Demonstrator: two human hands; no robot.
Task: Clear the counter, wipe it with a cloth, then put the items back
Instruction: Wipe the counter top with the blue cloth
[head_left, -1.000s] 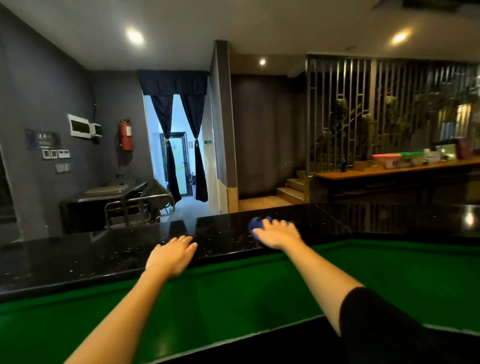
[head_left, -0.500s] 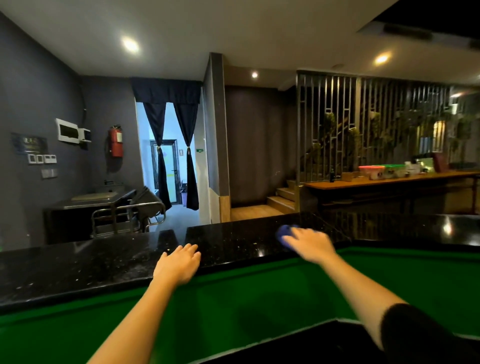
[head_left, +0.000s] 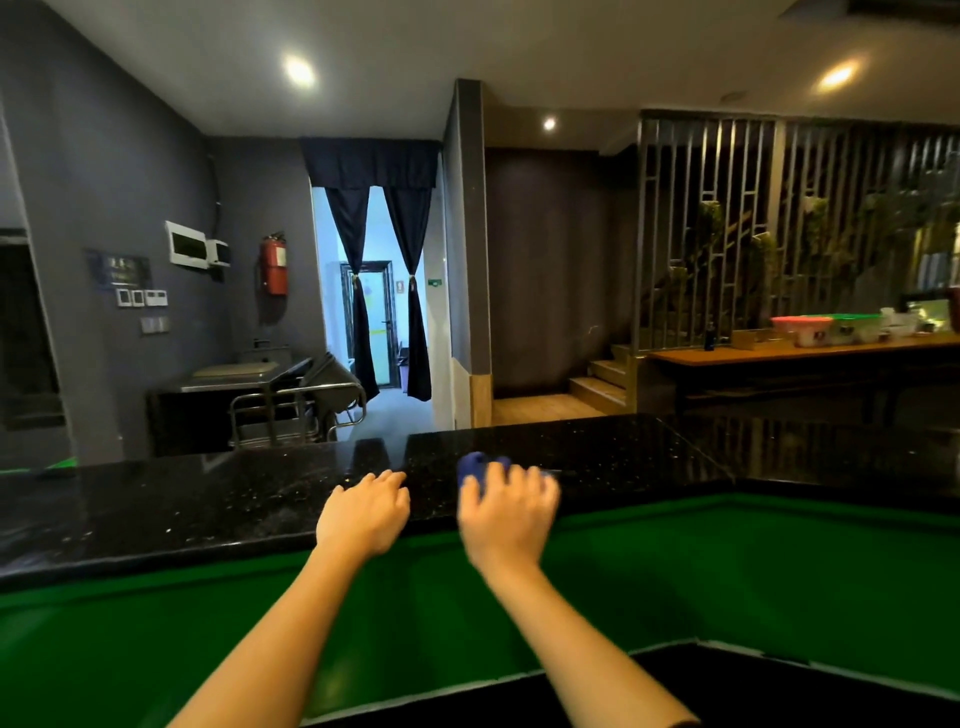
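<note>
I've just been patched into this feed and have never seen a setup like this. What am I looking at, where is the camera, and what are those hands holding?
There is no machine here: a person is working with two bare hands. The single picture comes from a wide-angle camera worn on the person's head, looking forward and down, so both arms reach in from the bottom edge. The left hand rests with relaxed fingers on the near edge of the black speckled counter. Just beside it, the right hand grips a blue cloth against the countertop; that hand is a little blurred. In front of the counter, lower down, lies a green surface. Far off on the right stands a wooden table with some containers on it.
</note>
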